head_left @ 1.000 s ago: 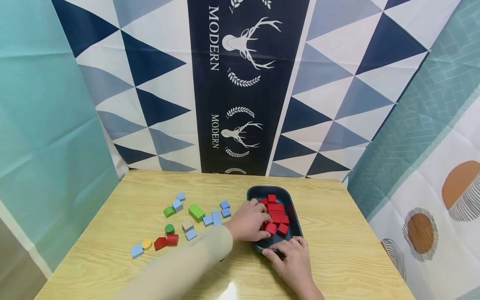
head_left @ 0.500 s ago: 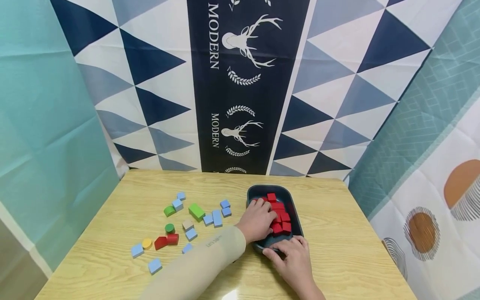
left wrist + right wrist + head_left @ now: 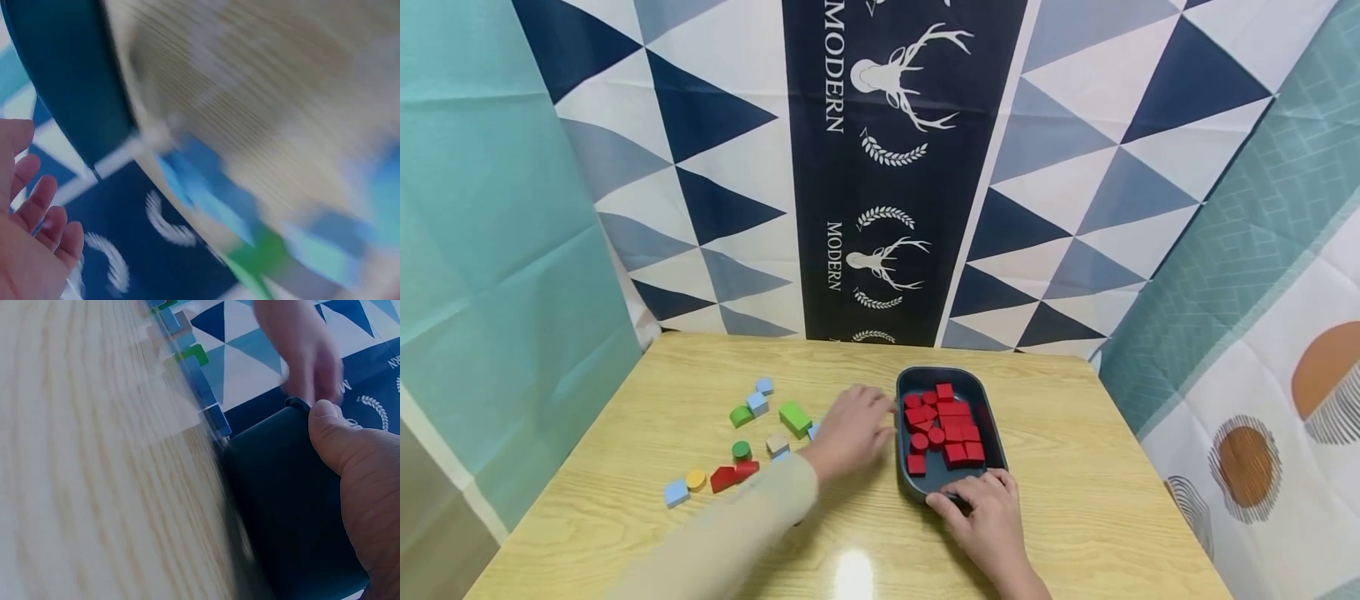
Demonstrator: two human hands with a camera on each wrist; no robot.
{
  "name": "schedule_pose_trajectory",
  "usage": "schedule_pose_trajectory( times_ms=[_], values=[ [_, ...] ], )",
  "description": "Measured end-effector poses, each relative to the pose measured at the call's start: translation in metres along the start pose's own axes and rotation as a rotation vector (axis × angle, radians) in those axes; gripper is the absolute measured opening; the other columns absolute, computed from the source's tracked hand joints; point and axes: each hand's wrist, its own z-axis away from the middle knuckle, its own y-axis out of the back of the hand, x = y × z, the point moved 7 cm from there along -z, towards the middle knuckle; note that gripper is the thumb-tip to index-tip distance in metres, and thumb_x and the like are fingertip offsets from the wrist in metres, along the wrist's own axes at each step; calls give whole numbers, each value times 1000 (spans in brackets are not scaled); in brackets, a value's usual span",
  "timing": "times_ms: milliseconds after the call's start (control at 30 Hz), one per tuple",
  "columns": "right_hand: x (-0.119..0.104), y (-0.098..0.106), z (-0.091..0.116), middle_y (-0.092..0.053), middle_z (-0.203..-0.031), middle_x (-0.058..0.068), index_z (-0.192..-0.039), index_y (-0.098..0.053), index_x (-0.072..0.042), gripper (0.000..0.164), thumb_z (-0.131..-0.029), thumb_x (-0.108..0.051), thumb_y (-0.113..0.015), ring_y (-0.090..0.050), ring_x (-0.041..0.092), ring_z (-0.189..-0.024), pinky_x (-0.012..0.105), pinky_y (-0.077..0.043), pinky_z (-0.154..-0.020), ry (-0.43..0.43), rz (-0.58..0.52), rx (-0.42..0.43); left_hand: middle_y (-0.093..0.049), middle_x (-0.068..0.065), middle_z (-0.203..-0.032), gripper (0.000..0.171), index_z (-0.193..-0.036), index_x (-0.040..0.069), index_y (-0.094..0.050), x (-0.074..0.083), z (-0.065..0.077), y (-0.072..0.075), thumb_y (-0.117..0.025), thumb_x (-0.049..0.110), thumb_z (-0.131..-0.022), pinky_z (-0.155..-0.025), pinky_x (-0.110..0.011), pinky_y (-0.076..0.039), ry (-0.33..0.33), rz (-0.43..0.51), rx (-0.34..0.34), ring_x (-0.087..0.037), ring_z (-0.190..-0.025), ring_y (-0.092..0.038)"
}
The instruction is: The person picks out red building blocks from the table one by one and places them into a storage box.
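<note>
A dark blue-green tray (image 3: 936, 482) holds several red wooden blocks (image 3: 955, 429), cubes and round ones among them. My right hand (image 3: 985, 512) grips its near rim, the thumb outside and the fingers over the edge. In the right wrist view, the thumb (image 3: 328, 422) lies against the tray's outer wall (image 3: 281, 500). Just left of the tray, my left hand (image 3: 853, 429) is above the table with nothing in it. Its fingers (image 3: 44, 194) look relaxed and apart in the left wrist view, where the tray wall (image 3: 69, 69) rises beyond them.
Loose blocks lie on the left of the wooden table: a long green block (image 3: 793, 419), a yellow disc (image 3: 696, 480), a red block (image 3: 724, 478), a plain wood block (image 3: 777, 444) and several blue ones (image 3: 676, 492). My left arm covers part of them. Patterned cloth (image 3: 872, 167) hangs behind.
My left hand has come out of the tray and moved left over the table. Red blocks it covered now show inside. The right hand stays at the rim.
</note>
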Motion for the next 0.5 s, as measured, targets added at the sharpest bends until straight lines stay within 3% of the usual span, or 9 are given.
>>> schedule_pose_trajectory(
  times_ms=[167, 267, 400, 500],
  values=[
    [-2, -1, -1, -67, -70, -14, -72, -72, -25, 20, -74, -41, -83, -49, 8, -66, 48, -32, -87, 8, -12, 10, -65, -2, -106, 16, -104, 12, -72, -70, 60, 25, -69, 24, -93, -92, -45, -47, 55, 31, 61, -21, -102, -54],
    [-3, -2, -1, -66, -70, -15, -72, -72, -26, 19, -74, -42, -83, -50, 8, -66, 48, -32, -86, 13, -10, 10, -65, 4, -91, 7, -92, 16, -73, -104, 98, 33, -73, 23, -90, -79, -40, -52, 115, 5, 9, -15, -87, -57],
    [-1, -2, 0, -67, -70, -15, -72, -72, -26, 19, -74, -42, -83, -50, 8, -67, 48, -32, -87, -3, -10, 7, -61, 7, -85, 9, -90, 20, -71, -124, 135, 34, -75, 28, -88, -70, -36, -52, 159, 18, -107, -9, -75, -54],
    [-1, -2, 0, -67, -71, -14, -72, -72, -26, 19, -73, -41, -84, -49, 8, -67, 48, -32, -88, -9, -14, 10, -58, 5, -87, 16, -92, 17, -71, -123, 147, 35, -77, 31, -86, -67, -35, -53, 136, 38, -147, -8, -71, -52]
  ],
)
